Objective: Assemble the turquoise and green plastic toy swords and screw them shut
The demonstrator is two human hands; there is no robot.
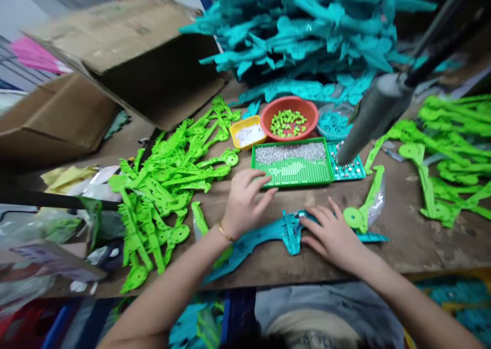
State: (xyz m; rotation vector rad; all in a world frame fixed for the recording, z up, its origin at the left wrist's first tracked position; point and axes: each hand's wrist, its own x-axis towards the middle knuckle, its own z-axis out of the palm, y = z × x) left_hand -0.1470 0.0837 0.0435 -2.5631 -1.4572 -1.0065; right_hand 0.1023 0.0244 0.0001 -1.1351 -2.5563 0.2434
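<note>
A long teal plastic part (264, 234), shaped like a toy crossbow or gun half, lies across the table in front of me. My right hand (328, 231) is over its right portion, thumb and fingertips gripping it beside the raised crosspiece (292, 231). A small shiny piece shows by those fingertips, too blurred to name. My left hand (245, 203) hovers above the part at the near left corner of a green tray (291, 183), fingers apart and slightly bent, with nothing visible in them. Small silvery screws or pins (289, 153) fill the tray's far side.
Bright green plastic parts (164, 185) are heaped left, more (456, 160) right. Behind the tray stand a red bowl (264, 119), a yellow dish (235, 134) and a teal heap (307, 27). A grey tool (368, 114) hangs at right. Cardboard boxes (115, 32) stand back left.
</note>
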